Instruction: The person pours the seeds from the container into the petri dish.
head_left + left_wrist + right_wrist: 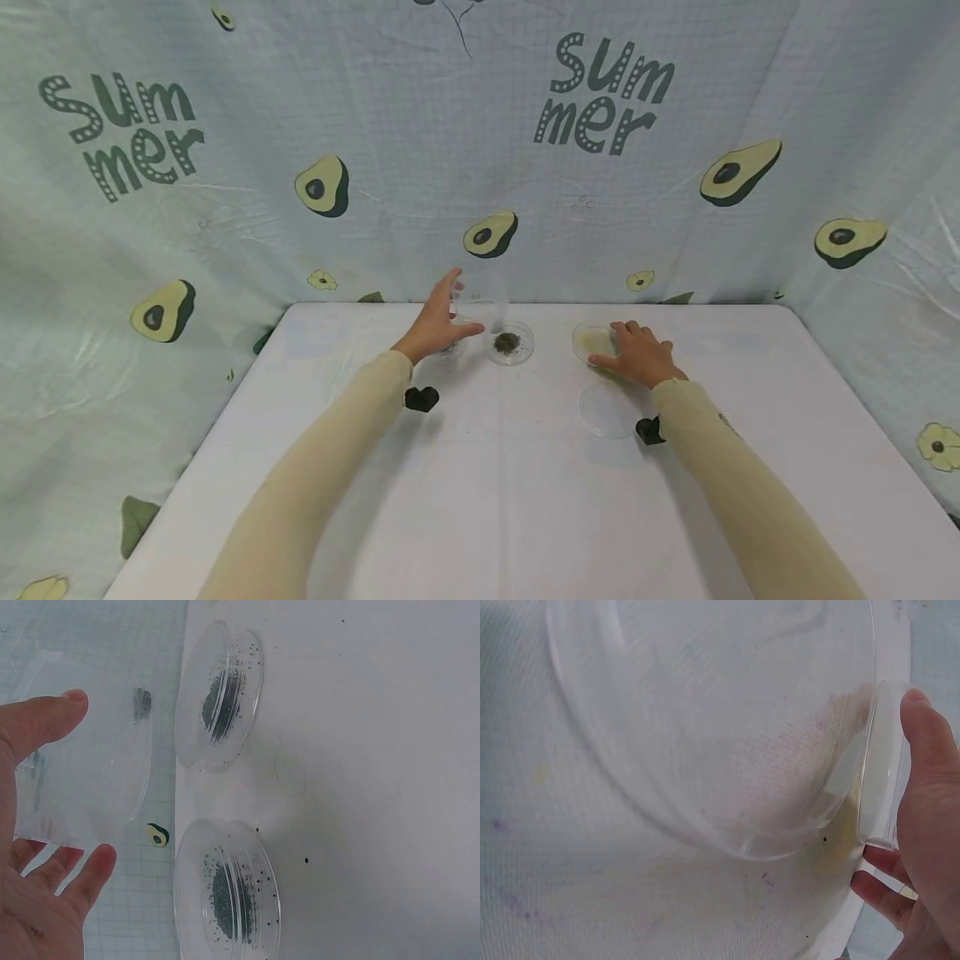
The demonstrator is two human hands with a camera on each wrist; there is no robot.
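Observation:
My left hand (437, 322) holds a clear plastic cup (97, 765) between thumb and fingers, above the table's back edge. A dark smudge marks the cup's wall. Just right of this hand sits a petri dish (507, 343) of dark green, crumbly dried matter. A second such dish (450, 350) is partly hidden behind the hand. Over on the right, my right hand (639, 354) grips a petri dish with pale yellowish contents (592, 342), thumb on the near side and fingers on the far side. A clear round lid or dish (606, 411) lies in front of it.
A white-covered table (502, 500) runs back to a printed cloth backdrop (405, 150). Dark specks lie scattered around the green-filled dishes. Black heart-shaped pieces (422, 399) show beside both wrists.

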